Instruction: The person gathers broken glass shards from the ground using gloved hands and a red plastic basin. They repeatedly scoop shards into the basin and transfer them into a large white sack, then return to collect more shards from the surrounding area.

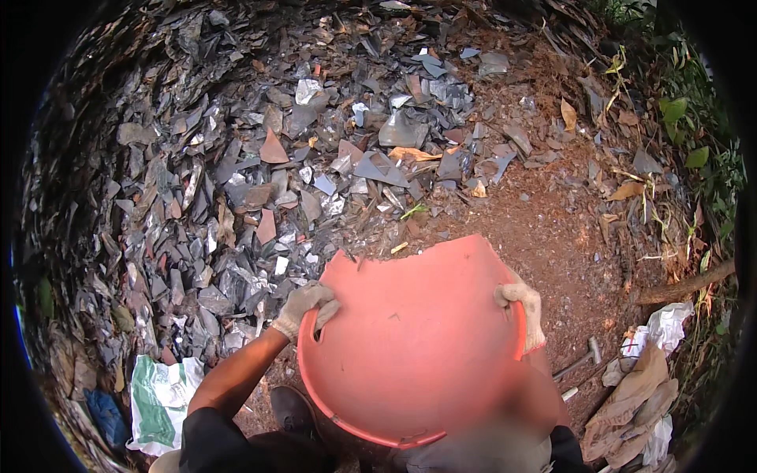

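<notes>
A wide orange-red plastic tub hangs in front of my body, its inside bare and its far edge ragged, as if broken or cut away. On its left side, my left hand, in a pale work glove, is closed around the rim beside a slot-shaped handle hole. Opposite, my right hand wears a similar glove and grips the right rim. Beyond the tub lie heaps of flat grey and reddish stone shards, with a smooth grey rounded piece among them.
Reddish-brown soil stretches to the right, bordered by green plants and a branch. A small hammer-like tool lies near crumpled brown paper. A green-and-white sack and my dark shoe are at lower left.
</notes>
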A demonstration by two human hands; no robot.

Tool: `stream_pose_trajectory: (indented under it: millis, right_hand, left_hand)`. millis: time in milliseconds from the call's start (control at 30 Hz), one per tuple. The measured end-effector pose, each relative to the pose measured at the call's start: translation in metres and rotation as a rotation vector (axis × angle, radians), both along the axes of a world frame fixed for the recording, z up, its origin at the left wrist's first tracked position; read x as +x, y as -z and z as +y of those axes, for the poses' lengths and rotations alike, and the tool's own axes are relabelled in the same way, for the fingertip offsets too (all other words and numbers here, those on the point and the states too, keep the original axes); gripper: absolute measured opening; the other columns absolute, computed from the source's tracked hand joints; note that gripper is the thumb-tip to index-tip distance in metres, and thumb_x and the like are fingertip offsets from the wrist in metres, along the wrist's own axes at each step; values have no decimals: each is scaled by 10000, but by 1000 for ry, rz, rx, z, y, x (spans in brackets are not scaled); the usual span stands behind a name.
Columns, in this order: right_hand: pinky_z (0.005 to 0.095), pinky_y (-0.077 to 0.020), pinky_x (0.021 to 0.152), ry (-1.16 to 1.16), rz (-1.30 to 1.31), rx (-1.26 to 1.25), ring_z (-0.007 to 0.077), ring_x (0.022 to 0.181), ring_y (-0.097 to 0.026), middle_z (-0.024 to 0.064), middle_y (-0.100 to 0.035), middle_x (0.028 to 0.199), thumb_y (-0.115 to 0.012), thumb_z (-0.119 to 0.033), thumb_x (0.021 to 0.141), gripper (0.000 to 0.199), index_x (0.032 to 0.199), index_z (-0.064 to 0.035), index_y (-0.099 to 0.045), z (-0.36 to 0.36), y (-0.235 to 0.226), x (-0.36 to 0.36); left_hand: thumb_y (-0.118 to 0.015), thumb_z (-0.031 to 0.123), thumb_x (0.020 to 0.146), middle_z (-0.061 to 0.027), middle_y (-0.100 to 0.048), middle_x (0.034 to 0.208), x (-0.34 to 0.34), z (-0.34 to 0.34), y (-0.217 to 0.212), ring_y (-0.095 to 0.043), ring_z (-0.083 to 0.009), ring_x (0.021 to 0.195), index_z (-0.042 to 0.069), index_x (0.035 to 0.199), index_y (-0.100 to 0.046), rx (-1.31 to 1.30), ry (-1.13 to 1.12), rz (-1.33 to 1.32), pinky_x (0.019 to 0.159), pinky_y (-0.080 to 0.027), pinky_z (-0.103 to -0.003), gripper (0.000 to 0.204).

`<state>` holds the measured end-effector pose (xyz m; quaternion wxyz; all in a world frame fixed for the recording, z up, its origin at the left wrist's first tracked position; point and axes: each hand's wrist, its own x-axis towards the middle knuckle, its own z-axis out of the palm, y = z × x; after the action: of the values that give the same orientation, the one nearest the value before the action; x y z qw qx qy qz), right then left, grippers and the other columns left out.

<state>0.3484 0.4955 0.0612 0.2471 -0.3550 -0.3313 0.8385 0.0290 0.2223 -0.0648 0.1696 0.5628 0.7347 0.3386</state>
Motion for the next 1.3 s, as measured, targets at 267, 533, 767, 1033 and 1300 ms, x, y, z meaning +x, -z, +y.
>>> stream_pose_trajectory:
  millis: [267,533,767,1033,1300]
  right_hand:
    - [280,-506,603,59,87,-246,119,568,-484,-15,-533,746,-609,-160,828,663,1452,38,-504,-8,26,18]
    - [294,-422,449,130,-135,-314,138,502,-493,-26,-514,643,-614,-216,848,136,878,-85,-637,-5,48,-37]
    - [387,-555,479,-322,191,-447,236,488,-630,77,-676,650,-563,-296,874,275,660,-131,-615,136,32,34]
    - [295,-435,357,-222,147,-240,144,373,-486,19,-534,510,-559,-265,914,249,833,-37,-615,108,1,-2]
    - [206,-321,402,-2,-22,29,54,529,-440,-25,-531,685,-663,-231,821,780,1513,63,-457,48,109,-16]
  left_hand:
    - [-658,201,922,-62,-538,604,-54,32,-14,-568,-247,528,95,759,-613,-186,107,-437,491,-463,-368,199]
    - [-522,361,1057,-49,-470,542,-122,30,-66,-393,-154,372,28,779,-589,-231,-31,-1212,316,-293,-284,439]
    - [-636,195,954,-70,-545,610,20,73,-9,-583,-189,571,43,753,-573,8,-97,-414,543,-508,-344,260]
    - [-593,140,958,-39,-502,589,7,88,10,-483,-191,503,65,748,-554,137,56,-105,493,-409,-331,226]
    - [-581,98,964,-38,-496,581,-114,82,16,-502,-163,502,108,676,-517,-58,188,-143,469,-392,-322,296]
